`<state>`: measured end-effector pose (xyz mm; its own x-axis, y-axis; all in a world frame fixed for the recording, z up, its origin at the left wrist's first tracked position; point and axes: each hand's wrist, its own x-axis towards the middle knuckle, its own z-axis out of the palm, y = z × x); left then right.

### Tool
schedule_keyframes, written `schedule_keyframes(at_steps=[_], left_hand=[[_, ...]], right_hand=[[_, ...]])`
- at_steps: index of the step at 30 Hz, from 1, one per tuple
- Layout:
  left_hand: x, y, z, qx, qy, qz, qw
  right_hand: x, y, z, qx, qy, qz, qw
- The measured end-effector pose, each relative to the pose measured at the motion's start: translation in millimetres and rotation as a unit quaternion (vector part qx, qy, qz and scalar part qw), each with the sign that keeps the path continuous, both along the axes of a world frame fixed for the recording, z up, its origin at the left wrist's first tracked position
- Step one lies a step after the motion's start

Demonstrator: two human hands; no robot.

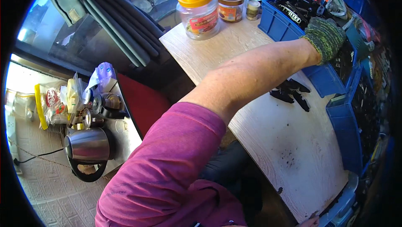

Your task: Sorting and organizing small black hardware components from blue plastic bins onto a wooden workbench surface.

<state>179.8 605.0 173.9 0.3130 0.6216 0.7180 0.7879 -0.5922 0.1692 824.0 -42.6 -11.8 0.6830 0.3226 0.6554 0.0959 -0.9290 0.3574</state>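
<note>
My left hand [326,38], in a green-and-black knitted glove, reaches across the table [268,130] to the blue plastic bins on its far right side. It is over the edge between a blue bin [278,26] of black and metallic small parts and another blue bin [324,80] nearer me. Its fingers are turned away, so whether they hold anything is hidden. Under my forearm, several black clip-like pieces [295,95] lie in a small heap on the table. Only a bit of my right hand [310,222] shows at the lower edge, by the table's near corner.
A clear jar with a yellow lid [197,13], a brown-lidded jar [230,7] and a small tin [252,10] stand at the table's back. More blue bins [345,126] line the right side. An electric kettle [90,145] and bagged food sit on a side surface at left.
</note>
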Motion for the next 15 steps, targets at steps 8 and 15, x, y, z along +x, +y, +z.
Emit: schedule_keyframes(at_steps=[8,15], left_hand=[[-13.4,0.2,1.8,0.028,-0.042,0.021,0.998],[-23.8,-14.5,7.0,0.018,-0.130,0.004,0.991]], right_hand=[[-59.2,86.2,-5.6,0.169,0.242,0.199,0.935],[-154.5,122.4,11.4,0.297,0.278,0.229,0.884]])
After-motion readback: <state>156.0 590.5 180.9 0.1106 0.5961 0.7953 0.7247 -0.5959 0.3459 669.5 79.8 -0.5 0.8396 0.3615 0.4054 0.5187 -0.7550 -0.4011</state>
